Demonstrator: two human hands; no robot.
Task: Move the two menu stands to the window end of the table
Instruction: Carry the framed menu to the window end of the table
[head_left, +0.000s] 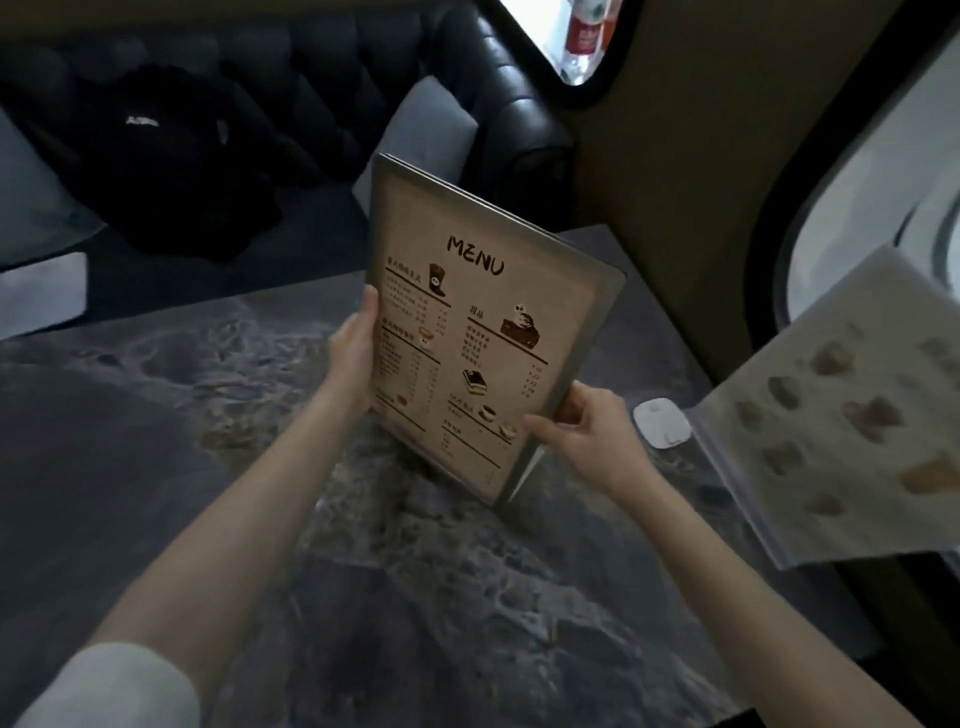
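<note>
Marble table (156, 415); both hands grip menu stand (483, 332).

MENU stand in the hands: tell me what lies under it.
Under the MENU stand, gripped by the left hand and right hand, only the dark marbled table shows. The patch directly behind its panel is covered and cannot be checked.

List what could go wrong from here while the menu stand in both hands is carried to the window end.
1. The small white device lies on the table just right of the right hand; the menu stand could knock it on the way over.
2. The second menu stand already stands by the window; the two could collide.
3. The left hand and right hand grip only the edges, so the tilted stand might slip.
</note>
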